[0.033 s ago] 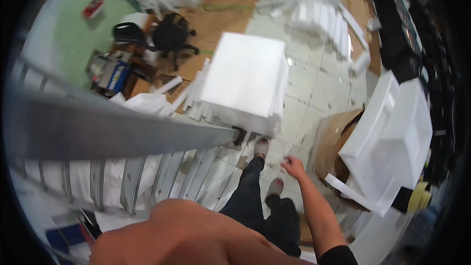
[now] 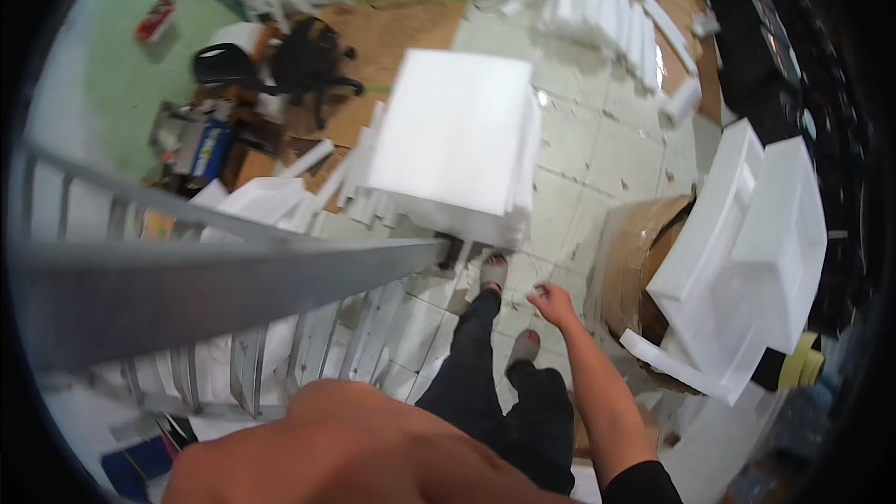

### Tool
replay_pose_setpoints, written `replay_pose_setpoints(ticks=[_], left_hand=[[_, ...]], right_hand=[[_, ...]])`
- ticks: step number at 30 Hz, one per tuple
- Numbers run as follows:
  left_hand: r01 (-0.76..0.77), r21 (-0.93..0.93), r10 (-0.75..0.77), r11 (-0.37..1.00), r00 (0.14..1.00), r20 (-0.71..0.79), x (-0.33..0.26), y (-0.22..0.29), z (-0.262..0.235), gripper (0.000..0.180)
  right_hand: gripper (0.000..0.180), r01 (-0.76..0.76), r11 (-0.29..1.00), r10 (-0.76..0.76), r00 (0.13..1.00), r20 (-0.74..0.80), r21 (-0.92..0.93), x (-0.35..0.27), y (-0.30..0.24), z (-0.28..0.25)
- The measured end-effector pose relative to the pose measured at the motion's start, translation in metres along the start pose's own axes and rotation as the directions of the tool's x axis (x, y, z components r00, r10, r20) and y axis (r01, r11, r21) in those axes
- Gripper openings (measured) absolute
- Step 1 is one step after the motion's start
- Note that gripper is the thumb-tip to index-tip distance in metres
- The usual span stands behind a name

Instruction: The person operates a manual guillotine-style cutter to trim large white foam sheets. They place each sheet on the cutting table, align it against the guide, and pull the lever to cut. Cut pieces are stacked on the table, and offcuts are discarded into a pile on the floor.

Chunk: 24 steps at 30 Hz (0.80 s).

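My right hand (image 2: pixel 553 303) hangs over the tiled floor at the end of my outstretched bare forearm. Its fingers are loosely bent and apart, and I see nothing in them. A large blurred shape of bare skin, apparently my left hand or arm (image 2: pixel 364 439), fills the bottom close to the camera; its fingers cannot be made out. Ahead of my feet stands a stack of white foam sheets (image 2: pixel 453 126). To the right of my right hand is an open cardboard box (image 2: pixel 630 261), with white foam pieces (image 2: pixel 737 271) leaning out of it.
A grey metal ladder or rack (image 2: pixel 233 294) with rungs runs along my left. Beyond it stand a black office chair (image 2: pixel 313 65) and boxes. Foam strips (image 2: pixel 597 19) lie in a pile at the far right, on tiles and brown cardboard (image 2: pixel 415 14). Dark shelving (image 2: pixel 765 47) lines the right.
The view has shifted a little, so the foam stack and chair appear farther left and higher. My right hand shows slightly farther left and up. Nothing has been picked up.
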<state>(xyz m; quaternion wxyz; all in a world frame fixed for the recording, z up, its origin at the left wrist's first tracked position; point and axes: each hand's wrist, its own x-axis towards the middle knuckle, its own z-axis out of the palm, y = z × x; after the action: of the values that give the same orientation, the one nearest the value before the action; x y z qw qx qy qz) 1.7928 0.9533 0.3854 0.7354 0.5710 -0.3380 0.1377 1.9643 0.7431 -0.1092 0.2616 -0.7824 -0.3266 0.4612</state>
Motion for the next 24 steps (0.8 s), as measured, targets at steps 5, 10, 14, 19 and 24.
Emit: replay_pose_setpoints(ticks=[5,10,14,19,24], left_hand=[[0.079,-0.176,-0.085,0.981,0.996,-0.028,-0.043,-0.118,-0.137,0.031],[0.142,-0.318,-0.180,0.937,0.979,-0.093,-0.092,-0.208,-0.216,0.032],[0.173,-0.389,-0.243,0.905,0.960,-0.137,-0.118,-0.237,-0.244,0.034],[0.180,-0.429,-0.250,0.885,0.961,-0.114,-0.112,-0.240,-0.233,0.036],[0.151,-0.427,-0.175,0.892,0.984,-0.018,-0.080,-0.212,-0.197,0.038]], right_hand=[[0.083,-0.290,0.780,0.374,0.927,-0.041,0.555,0.142,-0.018,0.025],[0.109,-0.255,0.645,0.498,0.855,-0.144,0.720,0.284,-0.001,0.055],[0.110,-0.351,0.673,0.618,0.750,-0.235,0.651,0.324,-0.047,0.081],[0.103,-0.374,0.678,0.554,0.826,-0.105,0.633,0.311,-0.081,0.095],[0.088,-0.130,0.645,0.474,0.841,-0.261,0.753,0.264,-0.146,0.011]])
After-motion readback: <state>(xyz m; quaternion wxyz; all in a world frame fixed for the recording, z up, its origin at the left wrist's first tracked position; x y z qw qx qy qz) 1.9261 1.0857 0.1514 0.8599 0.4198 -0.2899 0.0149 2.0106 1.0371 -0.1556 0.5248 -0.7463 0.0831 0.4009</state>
